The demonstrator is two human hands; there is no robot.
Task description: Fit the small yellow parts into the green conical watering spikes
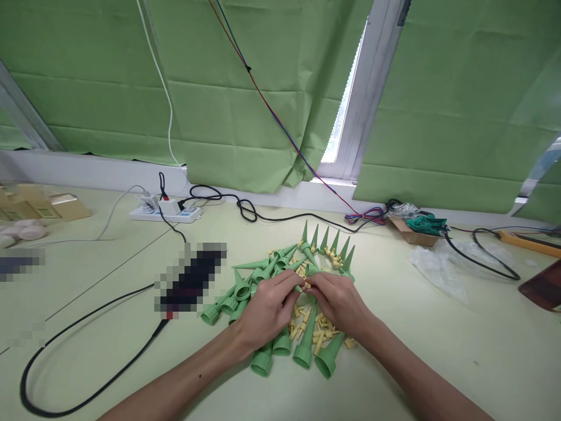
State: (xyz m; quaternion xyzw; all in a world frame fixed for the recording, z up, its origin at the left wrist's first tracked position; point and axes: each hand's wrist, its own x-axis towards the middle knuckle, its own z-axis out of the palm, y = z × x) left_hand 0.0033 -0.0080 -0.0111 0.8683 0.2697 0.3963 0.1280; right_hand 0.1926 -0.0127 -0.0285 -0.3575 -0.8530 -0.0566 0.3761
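Note:
My left hand point(272, 305) is closed in a pinch above the pile, on a green plastic spike that is mostly hidden by the fingers. Against it, my right hand point(339, 297) pinches a small yellow plastic piece point(307, 285); the fingertips of both hands nearly meet there. Around and under the hands lie several green cone-shaped spikes point(241, 286) with hollow wide ends, some fitted with yellow pieces. Loose yellow plastic pieces point(323, 327) are scattered between the spikes. Behind the hands, several spikes point(325, 238) stand in a row, points up.
A black cable point(280, 218) runs along the back of the table point(394, 374). At the back left is a white power strip point(169, 215). A blurred dark device point(195, 280) lies left of the pile. To the right are a small cardboard box point(412, 233) and clear plastic bags point(440, 272).

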